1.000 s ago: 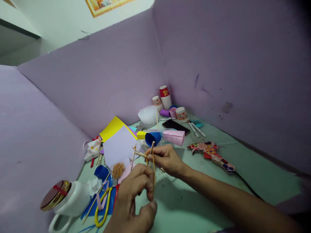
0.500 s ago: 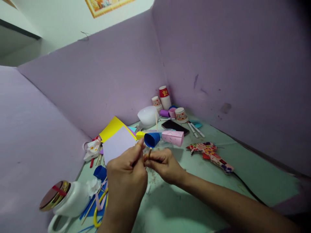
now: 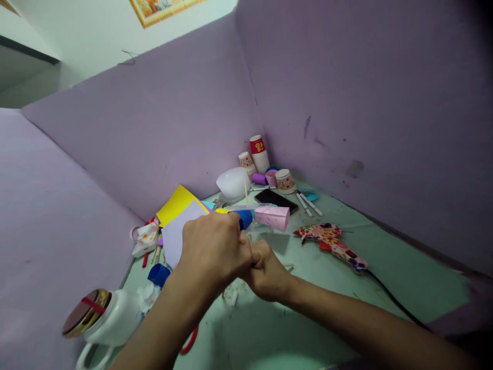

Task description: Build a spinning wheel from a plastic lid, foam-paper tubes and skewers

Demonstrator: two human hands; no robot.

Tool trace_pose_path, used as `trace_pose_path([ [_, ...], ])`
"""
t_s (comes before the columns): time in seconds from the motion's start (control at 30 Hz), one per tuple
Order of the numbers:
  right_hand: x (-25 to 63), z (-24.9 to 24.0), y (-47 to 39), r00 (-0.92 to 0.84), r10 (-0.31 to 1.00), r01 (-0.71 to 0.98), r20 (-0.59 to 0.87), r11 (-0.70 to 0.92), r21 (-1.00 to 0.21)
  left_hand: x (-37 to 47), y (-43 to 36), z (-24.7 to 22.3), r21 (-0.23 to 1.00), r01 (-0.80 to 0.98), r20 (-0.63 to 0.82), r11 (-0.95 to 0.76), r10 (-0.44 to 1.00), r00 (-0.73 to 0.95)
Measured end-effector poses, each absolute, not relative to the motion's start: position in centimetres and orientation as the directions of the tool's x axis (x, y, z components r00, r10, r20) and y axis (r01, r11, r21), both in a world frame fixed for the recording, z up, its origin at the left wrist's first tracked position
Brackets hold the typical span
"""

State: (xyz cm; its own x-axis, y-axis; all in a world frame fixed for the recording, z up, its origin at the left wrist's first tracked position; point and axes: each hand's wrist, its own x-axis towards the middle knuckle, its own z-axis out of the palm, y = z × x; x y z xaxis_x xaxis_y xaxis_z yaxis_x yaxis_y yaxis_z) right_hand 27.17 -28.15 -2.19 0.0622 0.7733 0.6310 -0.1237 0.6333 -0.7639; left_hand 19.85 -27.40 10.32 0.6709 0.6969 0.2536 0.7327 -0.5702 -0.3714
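Both my hands are closed and pressed together over the middle of the table. My left hand [image 3: 216, 245] is a fist with its back to me. Against its fingertips, my right hand [image 3: 267, 272] is curled tight. They grip a thin wooden stick, mostly hidden by the fingers. A pale stick end [image 3: 287, 265] shows just past my right hand; whether it is the same stick I cannot tell. Right behind my fist are a blue paper tube [image 3: 245, 220], partly covered, and a pink paper tube [image 3: 272, 218] lying on clear plastic, with a thin upright stick [image 3: 246, 192].
A flowered glue gun [image 3: 333, 244] with a black cord lies at right. Behind stand paper cups [image 3: 259, 154], a white bowl [image 3: 233, 183] and a phone [image 3: 276, 200]. At left are paper sheets [image 3: 181, 226], a white mug [image 3: 117, 316] and a red ring-shaped handle [image 3: 190, 341].
My left hand has rolled over and moved right, up against my right hand, covering part of the blue tube. The stick end that stuck up from my right fingers is now hidden.
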Motion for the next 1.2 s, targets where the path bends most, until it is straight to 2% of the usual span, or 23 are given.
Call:
trace_pose_path([
  [0.03,27.2,-2.1,-28.2,0.068,0.776,-0.121,0.627,0.630,-0.767,20.0,-27.2,10.4,-0.318,0.731,0.238,-0.604,0.696,0.678],
  [0.1,27.3,-2.0,-28.1,0.090,0.791,-0.126,0.606,0.612,-0.780,19.9,-27.1,10.5,-0.124,0.725,0.259,-0.678,0.683,0.683],
  [0.17,27.5,-1.9,-27.8,0.091,0.830,-0.157,0.550,0.557,-0.815,19.3,-27.6,10.7,0.086,0.701,0.456,-0.708,0.654,0.604],
  [0.23,27.8,-1.9,-27.4,0.076,0.872,-0.208,0.484,0.489,-0.847,18.5,-28.4,10.4,0.175,0.689,0.701,-0.703,0.580,0.414],
  [0.3,28.0,-2.0,-27.1,0.061,0.896,-0.261,0.439,0.439,-0.860,17.6,-29.1,9.6,0.152,0.662,0.804,-0.734,0.481,0.349],
  [0.47,28.0,-1.9,-26.9,0.046,0.899,-0.327,0.435,0.425,-0.844,15.9,-29.4,6.1,-0.029,0.589,0.763,-0.807,0.363,0.535],
  [0.6,27.9,-1.9,-26.9,0.046,0.907,-0.322,0.418,0.409,-0.854,15.1,-29.0,4.8,-0.186,0.668,0.759,-0.720,0.326,0.563],
  [0.77,27.9,-2.2,-26.9,0.039,0.901,-0.323,0.433,0.421,-0.848,15.0,-29.1,4.4,-0.354,0.736,0.685,-0.577,0.376,0.624],
  [0.93,27.8,-2.2,-26.9,0.055,0.866,-0.222,0.497,0.496,-0.839,16.0,-29.3,4.3,-0.398,0.778,0.650,-0.487,0.448,0.614],
  [1.1,27.9,-2.4,-27.0,0.078,0.836,-0.117,0.544,0.549,-0.827,17.6,-29.8,4.2,-0.492,0.793,0.625,-0.360,0.487,0.609],
  [1.17,28.0,-2.5,-27.0,0.083,0.840,-0.124,0.535,0.542,-0.831,17.9,-29.8,3.8,-0.463,0.799,0.661,-0.384,0.451,0.600],
  [1.2,28.0,-2.6,-26.9,0.080,0.848,-0.137,0.524,0.530,-0.837,17.9,-29.7,3.6,-0.404,0.803,0.684,-0.437,0.439,0.583],
])
